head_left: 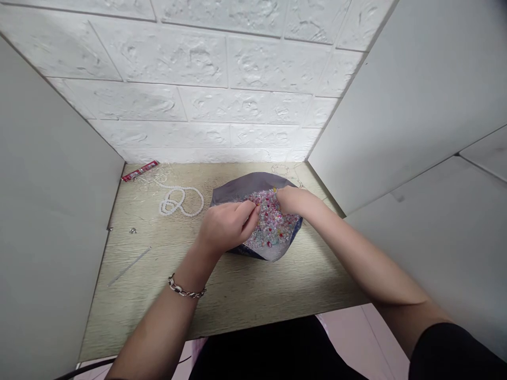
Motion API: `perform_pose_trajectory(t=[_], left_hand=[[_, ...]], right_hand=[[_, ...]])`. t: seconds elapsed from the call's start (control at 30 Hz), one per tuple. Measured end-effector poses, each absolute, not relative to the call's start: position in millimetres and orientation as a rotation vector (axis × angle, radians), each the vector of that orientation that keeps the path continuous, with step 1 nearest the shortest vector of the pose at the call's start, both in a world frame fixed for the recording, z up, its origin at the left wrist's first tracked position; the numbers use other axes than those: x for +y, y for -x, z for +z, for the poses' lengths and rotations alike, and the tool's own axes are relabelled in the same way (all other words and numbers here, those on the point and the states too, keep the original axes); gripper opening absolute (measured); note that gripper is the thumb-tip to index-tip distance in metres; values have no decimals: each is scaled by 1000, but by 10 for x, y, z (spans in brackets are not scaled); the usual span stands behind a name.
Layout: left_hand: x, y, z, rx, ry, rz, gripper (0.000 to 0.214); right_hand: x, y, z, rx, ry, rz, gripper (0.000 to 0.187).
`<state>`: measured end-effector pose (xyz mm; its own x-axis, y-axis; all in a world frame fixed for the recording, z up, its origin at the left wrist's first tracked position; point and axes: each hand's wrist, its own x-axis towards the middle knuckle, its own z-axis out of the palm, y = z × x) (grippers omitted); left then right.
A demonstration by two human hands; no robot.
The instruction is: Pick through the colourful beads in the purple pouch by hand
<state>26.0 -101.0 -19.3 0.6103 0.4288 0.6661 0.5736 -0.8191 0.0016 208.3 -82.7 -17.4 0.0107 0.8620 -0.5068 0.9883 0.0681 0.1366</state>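
An opened bag (255, 182), grey inside and dark blue outside, stands on the table with its mouth facing up. It is full of small beads (269, 219) in clear, pink, red, pale green and yellow. My left hand (225, 226) is over the bag's left side, thumb and fingertips pinched together; whatever they hold is too small to name. Into the right side of the beads reaches my right hand (292, 199), knuckles showing and its fingertips hidden from view. A bracelet (186, 290) circles my left wrist.
On the wooden table (245, 301) lie a white bead string (193, 214), a thin clear stick (130, 266), a small metal piece (133, 230) and a red packet (140, 171). Thin wire loops (280, 169) lie behind the bag. White panels (380, 105) and a brick-patterned wall (202, 58) enclose the space.
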Motion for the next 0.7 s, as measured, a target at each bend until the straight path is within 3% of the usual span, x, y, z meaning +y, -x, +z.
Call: perform_pose_trajectory(t=[0.3, 0.5, 0.63, 0.7], left_hand=[[-1009, -258, -194, -826, 2623, -1001, 22], [-1012, -260, -184, -817, 2622, -998, 23], [-1010, -257, -187, -825, 2608, -1012, 22], [-1008, -256, -191, -826, 2602, -1016, 22]], right_hand=[[-777, -2144, -31, 2072, -1778, -607, 25], [-787, -2132, 69, 2112, -1915, -1253, 17], [-838, -2113, 79, 1961, -1590, -1927, 15], [-844, -2114, 76, 1945, -1548, -2014, 19]])
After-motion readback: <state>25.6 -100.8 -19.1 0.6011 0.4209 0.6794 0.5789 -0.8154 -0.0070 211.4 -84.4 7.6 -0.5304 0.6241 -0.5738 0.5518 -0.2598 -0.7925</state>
